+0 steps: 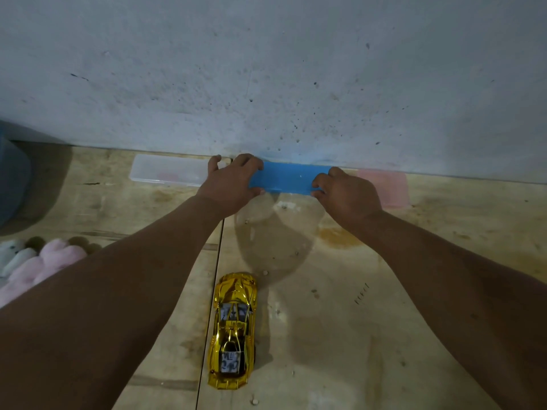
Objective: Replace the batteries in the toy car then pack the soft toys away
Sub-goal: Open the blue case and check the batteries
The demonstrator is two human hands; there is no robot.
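A shiny gold toy car (233, 331) stands upright on the wooden floor (414, 291) between my forearms, nose pointing away from me. Against the wall lies a long blue plastic box (288, 180). My left hand (231, 184) grips its left end and my right hand (346, 193) grips its right end. A pink soft toy (44, 266) and a white soft toy (13, 255) lie at the left edge, partly hidden by my left arm.
A clear plastic box (168, 173) lies left of the blue one along the wall, and a pink box (384, 187) lies to its right. A dark blue container (11, 179) stands at the far left. The grey wall (266, 69) closes off the back.
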